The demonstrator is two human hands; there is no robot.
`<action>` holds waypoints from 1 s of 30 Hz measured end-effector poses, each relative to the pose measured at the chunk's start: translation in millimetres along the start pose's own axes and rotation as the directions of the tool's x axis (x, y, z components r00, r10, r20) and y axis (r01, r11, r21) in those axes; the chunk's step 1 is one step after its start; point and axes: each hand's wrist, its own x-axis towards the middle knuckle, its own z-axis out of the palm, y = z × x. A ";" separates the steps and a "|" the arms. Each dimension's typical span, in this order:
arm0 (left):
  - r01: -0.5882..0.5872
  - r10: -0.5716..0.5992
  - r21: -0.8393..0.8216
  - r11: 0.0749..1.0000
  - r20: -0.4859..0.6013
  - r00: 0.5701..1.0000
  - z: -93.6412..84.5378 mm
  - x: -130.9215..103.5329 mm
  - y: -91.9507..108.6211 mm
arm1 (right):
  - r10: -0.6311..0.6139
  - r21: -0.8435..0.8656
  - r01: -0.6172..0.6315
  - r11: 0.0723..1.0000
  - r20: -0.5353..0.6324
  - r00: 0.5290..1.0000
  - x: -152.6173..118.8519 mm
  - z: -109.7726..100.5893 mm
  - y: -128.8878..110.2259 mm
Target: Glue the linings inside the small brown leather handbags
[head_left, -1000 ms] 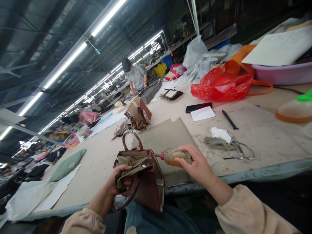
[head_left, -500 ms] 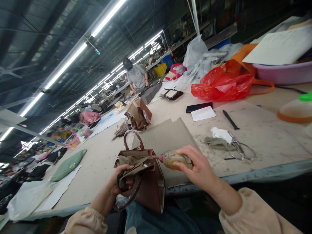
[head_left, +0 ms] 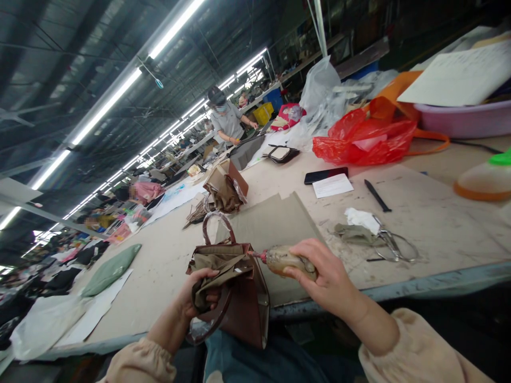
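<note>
A dark brown handbag (head_left: pixel 249 311) rests tilted at the table's front edge, with one handle up and the other hanging down. My left hand (head_left: pixel 202 292) is closed on the olive lining cloth (head_left: pixel 225 263) that bulges from the bag's opening. In my right hand (head_left: pixel 319 268) is a yellowish squeeze bottle (head_left: pixel 285 260) lying on its side, its thin reddish nozzle at the bag's upper right edge. Whether the tip touches the edge is too small to tell.
Behind the bag lie a flat olive sheet (head_left: pixel 279 218) and another brown bag (head_left: pixel 227 186). Scissors (head_left: pixel 393 247), a black pen (head_left: pixel 377 196), a phone (head_left: pixel 325 175) and a red plastic bag (head_left: pixel 363 141) are to the right. A person (head_left: pixel 229 122) stands at the far side.
The bottle and my right hand have shifted very slightly. My left hand keeps its hold on the lining. The person at the back has moved a little right and spread their arms.
</note>
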 end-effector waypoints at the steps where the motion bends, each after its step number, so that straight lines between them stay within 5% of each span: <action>1: 0.003 -0.003 -0.002 1.000 -0.002 1.000 0.6 -0.3 0.0 | 0.000 -0.003 0.000 1.000 -0.013 1.000 0.7 -0.2 0.4; 14: 0.015 -0.015 -0.010 1.000 -0.006 1.000 4.4 -3.1 -0.1 | 0.010 0.004 -0.011 1.000 0.007 1.000 1.0 -1.6 1.4; 21: 0.035 -0.035 0.011 0.999 0.030 0.999 2.4 -0.8 -2.2 | 0.036 -0.039 -0.039 0.998 -0.074 0.997 1.7 4.0 2.1; 30: 0.031 -0.031 0.015 0.999 0.002 1.000 7.0 -1.3 -1.7 | 0.005 0.001 -0.005 1.000 0.008 1.000 -0.4 0.1 -3.5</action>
